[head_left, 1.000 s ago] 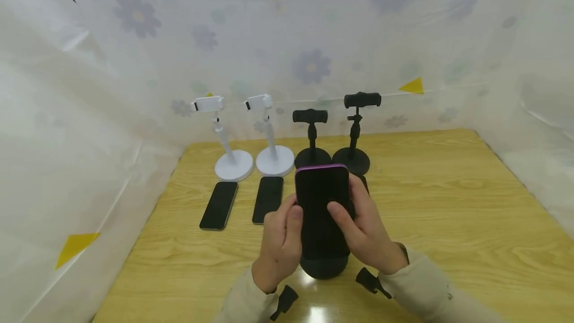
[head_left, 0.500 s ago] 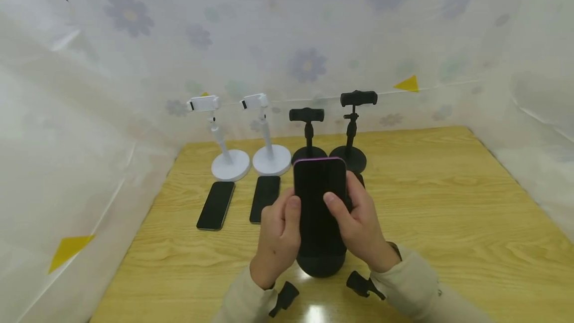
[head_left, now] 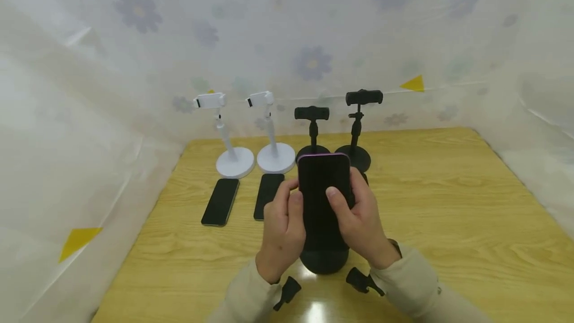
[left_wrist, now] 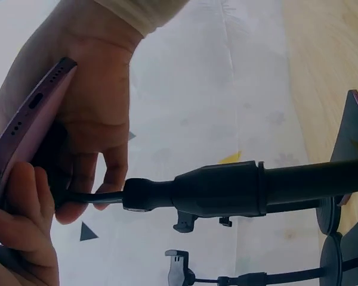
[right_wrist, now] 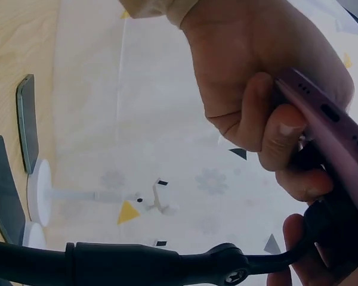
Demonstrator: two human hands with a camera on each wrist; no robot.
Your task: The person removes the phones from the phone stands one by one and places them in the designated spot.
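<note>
A smartphone (head_left: 318, 218) with a dark screen and a purple edge stands near upright in front of me, in the black clamp (right_wrist: 340, 223) of a phone stand, whose round base (head_left: 324, 264) shows below it. My left hand (head_left: 282, 228) holds the phone's left edge, fingers curled toward its back. My right hand (head_left: 365, 223) grips the right edge, its thumb across the screen and its fingers behind. In the left wrist view, the stand's black pole (left_wrist: 221, 189) runs from the clamp toward the table. The clamp's grip on the phone is partly hidden by fingers.
Two white phone stands (head_left: 235, 162) (head_left: 275, 158) and two black ones (head_left: 312, 113) (head_left: 364, 97) line the back of the wooden table (head_left: 448, 203). Two phones (head_left: 220, 202) (head_left: 269, 196) lie before the white stands; another is mostly hidden behind my right hand.
Both hands stay on the phone with nearly the same hold. The head view shifts slightly, first one way and then back; the phone's top appears a little higher.
</note>
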